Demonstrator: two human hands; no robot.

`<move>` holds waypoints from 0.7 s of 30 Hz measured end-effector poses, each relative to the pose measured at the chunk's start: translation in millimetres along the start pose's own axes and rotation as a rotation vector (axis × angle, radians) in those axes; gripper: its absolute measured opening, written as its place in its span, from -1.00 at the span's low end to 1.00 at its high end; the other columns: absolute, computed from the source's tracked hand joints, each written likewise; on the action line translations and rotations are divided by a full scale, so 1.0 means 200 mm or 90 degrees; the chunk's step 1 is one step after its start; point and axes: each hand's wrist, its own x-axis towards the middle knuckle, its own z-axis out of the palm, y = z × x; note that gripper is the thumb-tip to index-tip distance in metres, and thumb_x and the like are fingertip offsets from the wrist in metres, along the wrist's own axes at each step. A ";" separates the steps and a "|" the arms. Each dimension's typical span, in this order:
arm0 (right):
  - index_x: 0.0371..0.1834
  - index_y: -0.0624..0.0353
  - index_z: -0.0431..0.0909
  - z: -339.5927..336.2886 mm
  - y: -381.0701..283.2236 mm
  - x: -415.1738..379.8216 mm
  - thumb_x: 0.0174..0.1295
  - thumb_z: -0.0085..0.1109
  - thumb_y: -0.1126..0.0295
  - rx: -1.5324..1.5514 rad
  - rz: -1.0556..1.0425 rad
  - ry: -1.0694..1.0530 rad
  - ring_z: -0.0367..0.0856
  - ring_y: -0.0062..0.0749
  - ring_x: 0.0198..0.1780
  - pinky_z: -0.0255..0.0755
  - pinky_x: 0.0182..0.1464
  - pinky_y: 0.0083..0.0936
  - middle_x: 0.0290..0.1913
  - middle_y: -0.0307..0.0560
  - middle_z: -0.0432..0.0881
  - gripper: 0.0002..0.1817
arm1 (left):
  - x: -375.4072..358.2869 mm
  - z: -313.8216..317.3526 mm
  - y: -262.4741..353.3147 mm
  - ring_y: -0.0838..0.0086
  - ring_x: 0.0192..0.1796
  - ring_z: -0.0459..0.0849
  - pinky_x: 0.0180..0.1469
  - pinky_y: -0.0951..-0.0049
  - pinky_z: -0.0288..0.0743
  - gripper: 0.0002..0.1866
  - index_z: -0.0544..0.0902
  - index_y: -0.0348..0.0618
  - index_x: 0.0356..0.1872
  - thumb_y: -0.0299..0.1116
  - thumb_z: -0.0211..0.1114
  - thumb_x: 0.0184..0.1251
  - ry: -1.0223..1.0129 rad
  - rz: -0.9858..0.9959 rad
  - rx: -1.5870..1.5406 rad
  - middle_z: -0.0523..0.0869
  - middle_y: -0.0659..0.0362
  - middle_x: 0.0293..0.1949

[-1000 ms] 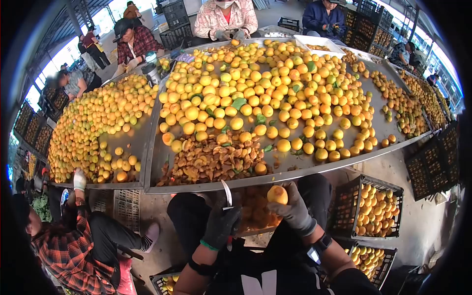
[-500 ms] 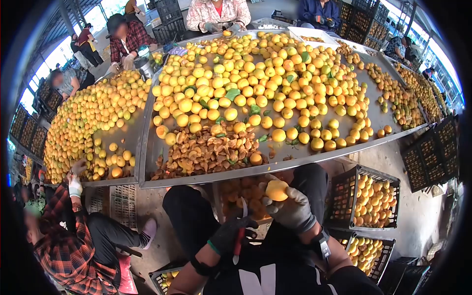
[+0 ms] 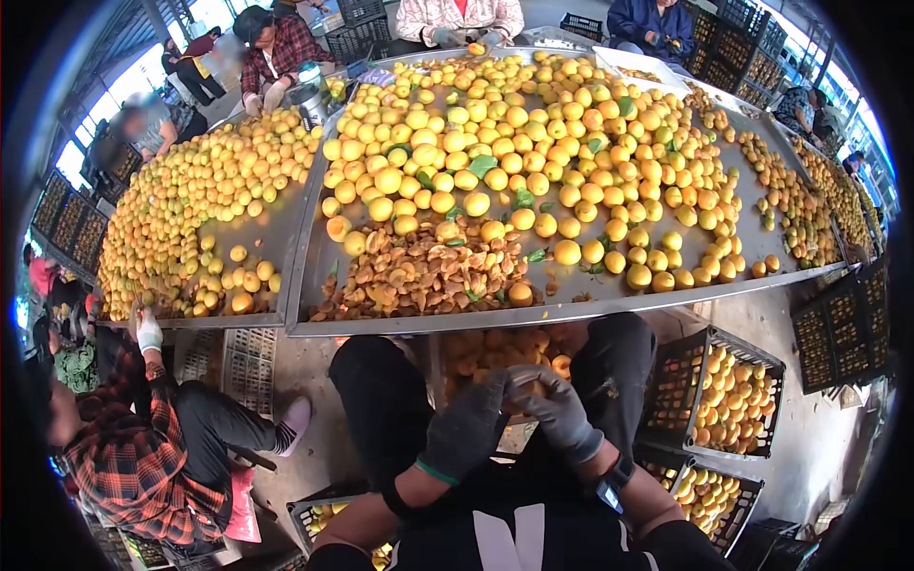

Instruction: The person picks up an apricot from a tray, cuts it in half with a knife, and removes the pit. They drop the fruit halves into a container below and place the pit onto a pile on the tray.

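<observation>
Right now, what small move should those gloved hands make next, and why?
Perhaps ease the left hand slightly away from the right hand: they are so close together that whatever lies between them is mostly hidden, and a small gap might show it better.

The fruit (image 3: 567, 252) is yellow-orange, the gloves (image 3: 571, 423) grey, the sock (image 3: 286, 439) striped.

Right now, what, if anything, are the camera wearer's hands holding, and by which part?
Cannot tell: left hand and right hand are close together, hiding whatever may lie between.
</observation>
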 end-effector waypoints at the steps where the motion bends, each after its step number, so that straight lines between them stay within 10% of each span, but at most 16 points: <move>1: 0.03 0.21 0.54 0.01 -0.03 0.01 0.18 0.33 0.49 0.001 0.001 -0.004 0.41 -0.47 0.19 0.36 0.20 -0.49 0.13 -0.16 0.47 -0.66 | -0.02 0.01 -0.02 0.12 -0.27 0.69 -0.34 0.22 0.57 -0.42 0.42 -0.16 0.28 -0.30 0.27 0.19 0.001 -0.003 0.003 0.66 -0.06 -0.18; 7: -0.15 0.23 0.56 0.02 -0.04 0.07 0.28 0.22 0.46 -0.175 -0.195 -0.092 0.52 -0.53 -0.03 0.38 0.14 -0.54 -0.06 -0.23 0.53 -0.87 | -0.03 -0.02 -0.03 0.28 -0.44 0.67 -0.40 0.31 0.56 -0.41 0.36 -0.16 0.32 -0.25 0.25 0.27 -0.011 -0.012 -0.007 0.66 0.03 -0.27; 9: -0.12 0.22 0.55 0.01 -0.06 0.10 0.32 0.17 0.44 -0.059 -0.125 -0.121 0.52 -0.56 -0.01 0.38 0.14 -0.55 -0.05 -0.26 0.52 -0.86 | -0.01 -0.04 -0.05 0.47 -0.46 0.63 -0.43 0.43 0.53 -0.50 0.39 -0.19 0.26 -0.26 0.23 0.34 -0.234 -0.262 -0.634 0.64 0.18 -0.38; 16: 0.20 0.17 0.35 0.04 -0.13 0.11 0.19 0.34 0.38 -0.002 -0.040 -0.147 0.49 -0.46 0.11 0.38 0.20 -0.51 0.10 -0.17 0.45 -0.47 | -0.11 -0.03 -0.14 0.44 -0.44 0.66 -0.39 0.46 0.53 -0.60 0.51 -0.23 0.07 -0.26 0.31 0.29 -0.179 -0.146 -0.613 0.67 0.18 -0.38; 21: 0.32 0.21 0.22 0.09 -0.11 0.14 0.04 0.43 0.40 -0.175 -0.005 -0.144 0.50 -0.31 0.19 0.45 0.21 -0.40 0.18 -0.07 0.46 -0.23 | -0.14 -0.13 -0.15 0.15 -0.50 0.67 -0.52 0.23 0.50 -0.62 0.58 -0.15 0.02 -0.26 0.33 0.19 0.081 -0.044 -0.062 0.67 0.02 -0.36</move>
